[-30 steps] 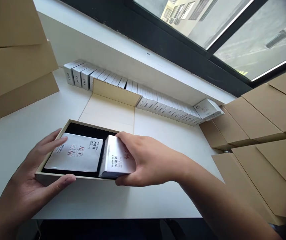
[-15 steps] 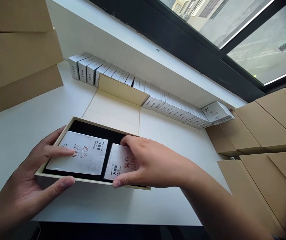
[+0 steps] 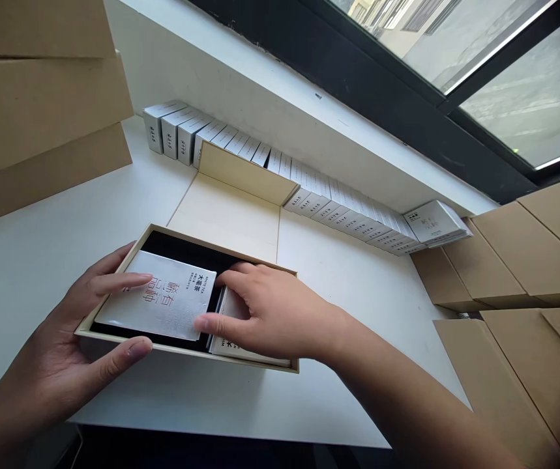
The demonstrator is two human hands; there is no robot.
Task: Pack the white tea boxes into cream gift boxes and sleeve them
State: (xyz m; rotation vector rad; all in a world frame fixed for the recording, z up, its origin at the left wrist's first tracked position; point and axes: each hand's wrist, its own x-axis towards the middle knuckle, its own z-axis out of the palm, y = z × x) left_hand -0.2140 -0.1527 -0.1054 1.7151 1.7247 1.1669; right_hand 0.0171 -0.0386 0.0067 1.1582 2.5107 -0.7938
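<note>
A cream gift box (image 3: 128, 342) with a black inner tray lies open on the table, its lid panel (image 3: 238, 195) folded back. Two silver cartons marked "WHITE TEA" sit inside: a left carton (image 3: 167, 306) and a right carton (image 3: 253, 348). My left hand (image 3: 84, 326) is wrapped round the gift box's left end, index finger resting on the left carton. Over the right carton lies my right hand (image 3: 270, 312), partly hiding it. Its thumb and fingers are apart, the thumb touching the left carton's right edge, the index fingertip near that carton's far right corner.
A long row of silver cartons (image 3: 348, 208) stands against the wall behind the lid. One silver carton (image 3: 436, 221) lies tilted at its right end. Brown cardboard boxes are stacked at left (image 3: 40, 117) and right (image 3: 514, 247). A dark-framed window is above.
My right hand has shifted left from the right carton, its thumb now reaching the left carton's edge. The left hand keeps its place on the gift box. The view has shifted slightly.
</note>
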